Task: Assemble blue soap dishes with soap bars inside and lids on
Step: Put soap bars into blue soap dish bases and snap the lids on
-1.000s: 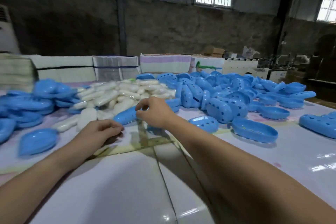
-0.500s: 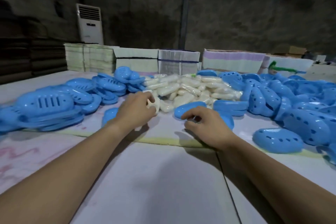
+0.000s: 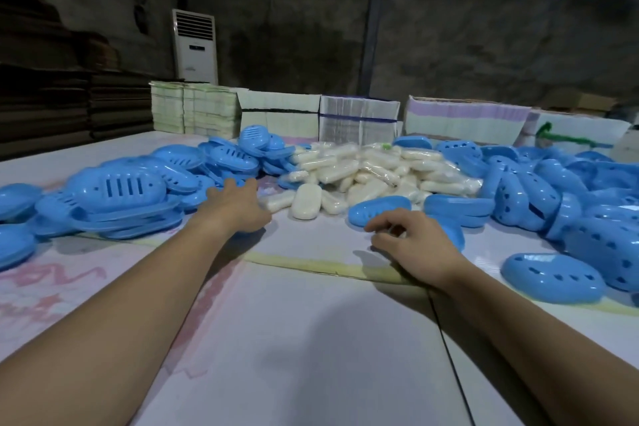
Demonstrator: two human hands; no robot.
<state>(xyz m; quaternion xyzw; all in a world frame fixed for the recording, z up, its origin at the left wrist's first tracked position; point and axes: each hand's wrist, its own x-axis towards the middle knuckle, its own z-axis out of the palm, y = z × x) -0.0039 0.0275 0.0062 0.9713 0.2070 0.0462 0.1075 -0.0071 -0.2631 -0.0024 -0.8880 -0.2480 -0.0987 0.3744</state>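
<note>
Nearest the person, the glossy white worktop [image 3: 311,339] carries both forearms. The right hand [image 3: 411,245] rests w/ fingers loosely curled, gripping nothing, just short of a blue oval plastic soap dish base [image 3: 378,209] lying open side down, its long axis running left-right across the view. The left hand [image 3: 238,207] reaches fwd w/ fingers spread and released, nothing held.

Just right of the left hand, approx between the two hands, lies a bare white oval soap bar [image 3: 306,201], long axis pointing away from the person. The left hand looks nearer to it; the right is nearer the base.

Left of the left hand sits a stack of blue slotted plastic lids [image 3: 117,187], fingertips close to its edge. Beyond both hands: a heap of wrapped white soap bars [image 3: 373,169]. Judgement: the next move prob turns on the left hand going left for a lid or right for the bar.
</note>
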